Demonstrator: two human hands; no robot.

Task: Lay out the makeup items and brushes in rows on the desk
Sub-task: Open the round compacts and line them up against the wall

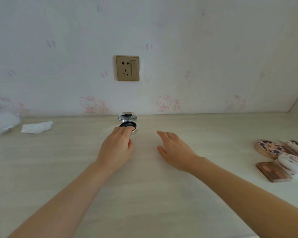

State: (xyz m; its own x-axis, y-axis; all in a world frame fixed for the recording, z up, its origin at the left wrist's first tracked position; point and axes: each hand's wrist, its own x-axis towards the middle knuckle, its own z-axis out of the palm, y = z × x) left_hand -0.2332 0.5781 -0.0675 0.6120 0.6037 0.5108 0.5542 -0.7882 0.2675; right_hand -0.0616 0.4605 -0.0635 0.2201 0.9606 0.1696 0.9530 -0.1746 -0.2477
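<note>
The left hand (118, 145) pinches the open compact (128, 125) at the back of the desk (144, 194), near the wall. The right hand (175, 149) is spread, holding nothing. The other makeup items (282, 158) lie far right, nearer to the right hand.

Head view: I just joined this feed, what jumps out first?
An open silver compact stands at the back of the desk against the wall, and the left hand grips its base. The right hand hovers open beside it. At the desk's right edge lies a cluster of round compacts and a brown palette.
</note>
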